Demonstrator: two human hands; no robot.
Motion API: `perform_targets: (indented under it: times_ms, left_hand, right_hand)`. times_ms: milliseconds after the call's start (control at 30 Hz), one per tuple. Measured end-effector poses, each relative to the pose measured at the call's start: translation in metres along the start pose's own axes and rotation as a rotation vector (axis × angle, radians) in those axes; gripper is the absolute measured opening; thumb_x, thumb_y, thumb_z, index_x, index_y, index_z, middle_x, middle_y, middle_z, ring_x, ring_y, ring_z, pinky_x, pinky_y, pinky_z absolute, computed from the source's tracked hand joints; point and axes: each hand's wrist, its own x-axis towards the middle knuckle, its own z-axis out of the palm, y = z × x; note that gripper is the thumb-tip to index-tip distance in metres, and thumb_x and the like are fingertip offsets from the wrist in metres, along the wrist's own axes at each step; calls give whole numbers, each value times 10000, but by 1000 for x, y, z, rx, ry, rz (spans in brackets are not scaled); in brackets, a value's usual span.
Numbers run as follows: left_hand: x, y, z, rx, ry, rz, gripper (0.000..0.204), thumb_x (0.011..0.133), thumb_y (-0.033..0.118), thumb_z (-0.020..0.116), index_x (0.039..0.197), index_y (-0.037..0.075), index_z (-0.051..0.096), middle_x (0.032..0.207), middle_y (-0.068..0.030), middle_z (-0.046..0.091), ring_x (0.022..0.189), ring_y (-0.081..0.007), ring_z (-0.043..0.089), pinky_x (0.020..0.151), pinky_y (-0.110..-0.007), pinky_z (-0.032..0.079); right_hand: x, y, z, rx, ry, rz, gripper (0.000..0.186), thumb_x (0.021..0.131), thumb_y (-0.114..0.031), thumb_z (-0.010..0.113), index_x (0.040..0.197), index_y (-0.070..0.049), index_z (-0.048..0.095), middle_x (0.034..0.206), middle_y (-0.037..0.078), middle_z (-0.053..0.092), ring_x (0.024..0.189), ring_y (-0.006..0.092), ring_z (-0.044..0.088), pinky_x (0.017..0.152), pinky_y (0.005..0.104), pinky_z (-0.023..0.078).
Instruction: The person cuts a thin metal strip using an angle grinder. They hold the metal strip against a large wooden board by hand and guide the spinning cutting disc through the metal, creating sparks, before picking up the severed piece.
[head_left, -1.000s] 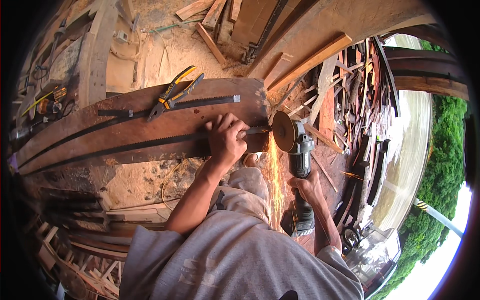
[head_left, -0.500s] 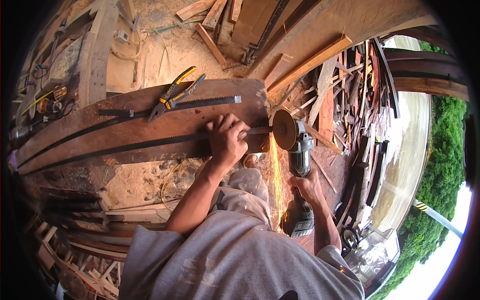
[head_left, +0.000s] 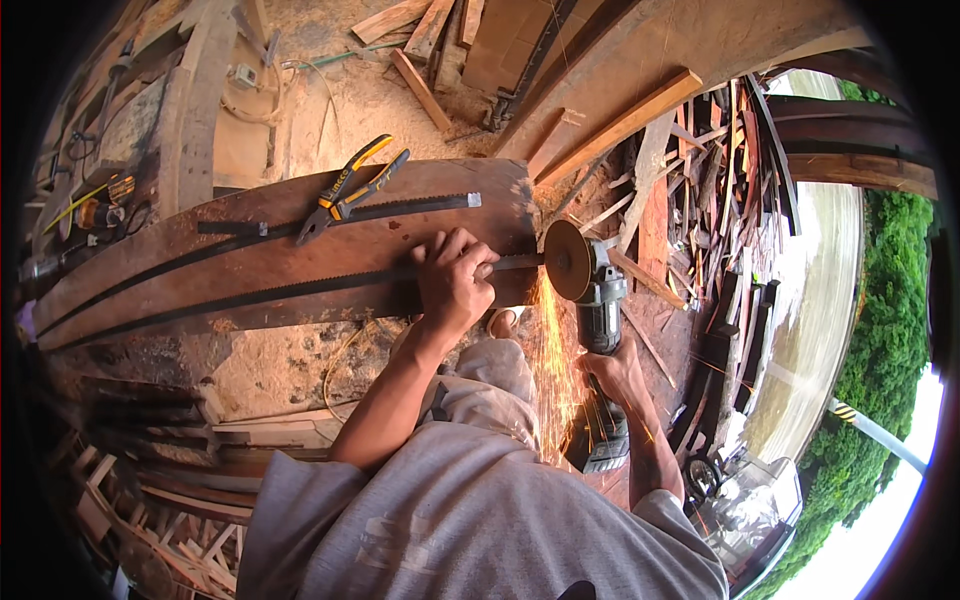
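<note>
My right hand point(head_left: 618, 372) grips a black and grey angle grinder point(head_left: 600, 318) just off the right end of the wooden board. Its round brown disc point(head_left: 568, 260) meets the end of a dark toothed saw blade point(head_left: 300, 288), and orange sparks point(head_left: 552, 370) stream down toward me. With fingers curled round it, my left hand point(head_left: 456, 282) holds that blade against the board point(head_left: 380, 235) near its right end. Farther back lies a second toothed blade point(head_left: 410, 206). Yellow and black pliers point(head_left: 352, 190) rest across it, jaws toward me. A short dark blade piece point(head_left: 230, 228) is beside them.
Wood offcuts point(head_left: 690, 190) are heaped to the right of the board. A long plank point(head_left: 620, 128) leans beyond it. Sawdust covers the floor point(head_left: 310, 110) at the back. At the far left sits a power tool point(head_left: 100, 205). Timber is stacked lower left point(head_left: 190, 480).
The spark stream has grown wider and brighter below the disc. Both hands, the grinder and the blade stay almost in place.
</note>
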Motion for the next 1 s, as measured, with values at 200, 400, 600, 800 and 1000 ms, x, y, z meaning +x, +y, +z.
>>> perform_targets:
  times_ms: [200,400,600,800,1000]
  left_hand:
    - [0,0,-1,-6,3,0,195,727,-26,749,792,155,716,881,15,609,902,-242,577,839,-437,343]
    - [0,0,-1,-2,-7,-3,192,725,-23,756,795,152,714,887,16,610,906,-243,576,844,-437,344]
    - [-1,0,-2,-7,-1,-3,195,721,-23,758,794,152,713,887,18,607,908,-242,575,847,-438,344]
    - [0,2,-1,-6,-19,-13,194,727,-27,750,796,150,715,888,17,608,910,-239,574,852,-433,347]
    - [-1,-1,-1,-5,-17,-12,202,723,-33,750,803,149,718,889,17,612,908,-240,575,851,-434,349]
  right_hand:
    - [4,13,0,22,3,-58,209,723,-85,722,857,45,629,673,97,651,553,180,613,527,340,502]
    - [4,11,-1,8,8,-40,211,714,-87,730,847,45,631,664,94,648,560,178,620,525,342,503]
    - [-1,2,0,49,-27,-27,196,730,-102,734,827,35,633,655,86,645,548,172,614,515,345,494]
    - [1,13,1,64,8,-37,220,721,-110,755,840,28,633,660,84,654,522,183,624,517,329,493]
    - [5,25,5,6,-6,-23,187,724,-109,760,747,12,620,654,85,652,530,184,631,526,334,503]
